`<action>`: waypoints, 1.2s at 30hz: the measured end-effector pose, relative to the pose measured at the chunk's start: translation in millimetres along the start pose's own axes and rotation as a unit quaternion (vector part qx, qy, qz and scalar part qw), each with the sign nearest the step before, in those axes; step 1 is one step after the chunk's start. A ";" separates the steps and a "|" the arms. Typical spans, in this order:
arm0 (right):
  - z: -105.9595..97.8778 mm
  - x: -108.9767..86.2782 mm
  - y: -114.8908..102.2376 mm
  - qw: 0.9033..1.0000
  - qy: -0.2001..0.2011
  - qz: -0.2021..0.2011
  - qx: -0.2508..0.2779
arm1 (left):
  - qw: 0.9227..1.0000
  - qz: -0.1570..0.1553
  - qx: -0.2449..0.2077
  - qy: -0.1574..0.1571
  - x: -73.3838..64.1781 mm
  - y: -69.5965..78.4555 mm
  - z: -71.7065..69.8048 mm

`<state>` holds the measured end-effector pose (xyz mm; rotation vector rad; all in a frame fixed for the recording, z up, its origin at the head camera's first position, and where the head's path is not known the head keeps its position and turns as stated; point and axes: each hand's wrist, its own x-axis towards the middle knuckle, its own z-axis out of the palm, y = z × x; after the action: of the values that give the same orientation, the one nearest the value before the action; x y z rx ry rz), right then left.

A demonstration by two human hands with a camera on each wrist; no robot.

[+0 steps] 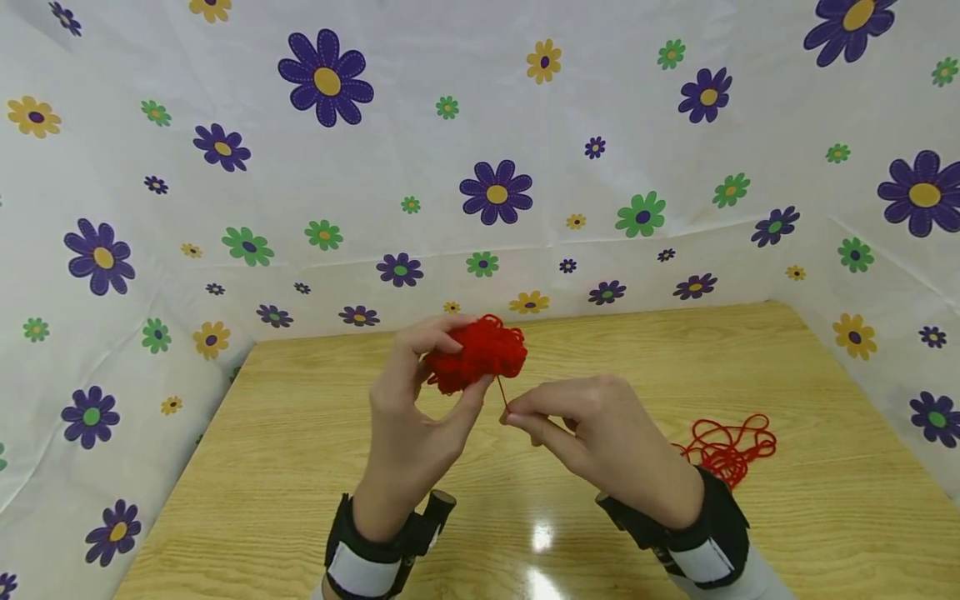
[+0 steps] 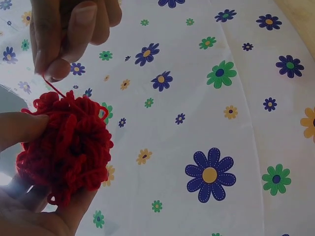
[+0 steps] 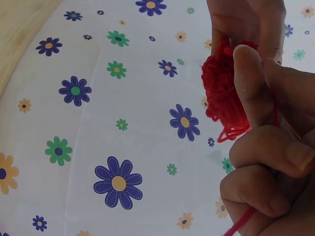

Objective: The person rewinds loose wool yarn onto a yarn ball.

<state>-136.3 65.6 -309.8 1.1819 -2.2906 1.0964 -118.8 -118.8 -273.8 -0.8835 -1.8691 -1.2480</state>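
My left hand (image 1: 420,425) grips a loose ball of red yarn (image 1: 483,354) between thumb and fingers, held up over the table. Loops stick out all round the yarn ball (image 2: 69,147) in the left wrist view. From its near side a single strand (image 1: 502,392) runs taut to my right hand (image 1: 592,421), whose thumb and forefinger pinch it. In the right wrist view the yarn (image 3: 241,219) also passes under the curled lower fingers and out below. Part of the ball is hidden behind the right thumb there.
A tangled heap of loose red yarn (image 1: 727,450) lies on the wooden table (image 1: 300,467), right of my right forearm and partly hidden by it. White cloth (image 1: 420,158) with printed flowers stands around the back and sides. Both wrists wear black straps (image 1: 712,533).
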 end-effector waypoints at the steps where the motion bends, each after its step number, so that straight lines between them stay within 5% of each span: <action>1: -0.1 -0.1 -0.4 1.000 0.000 -0.001 0.002 | 1.000 0.005 0.009 -0.001 -0.1 0.1 0.3; 16: -7.3 -1.9 -5.5 0.999 -0.004 -0.012 0.042 | 0.995 0.040 0.085 -0.043 -4.6 -10.8 4.6; 28: -15.6 -3.2 -3.8 0.997 0.018 -0.013 0.069 | 0.987 0.003 0.073 -0.143 -14.1 -26.5 8.9; 36: -21.9 -1.9 1.0 0.995 0.065 -0.022 0.065 | 0.975 -0.024 0.012 -0.223 -14.9 -24.7 7.8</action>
<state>-136.9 83.7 -297.3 1.1672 -2.1128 1.2840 -133.3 -121.2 -299.8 -1.1870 -2.2576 -1.1162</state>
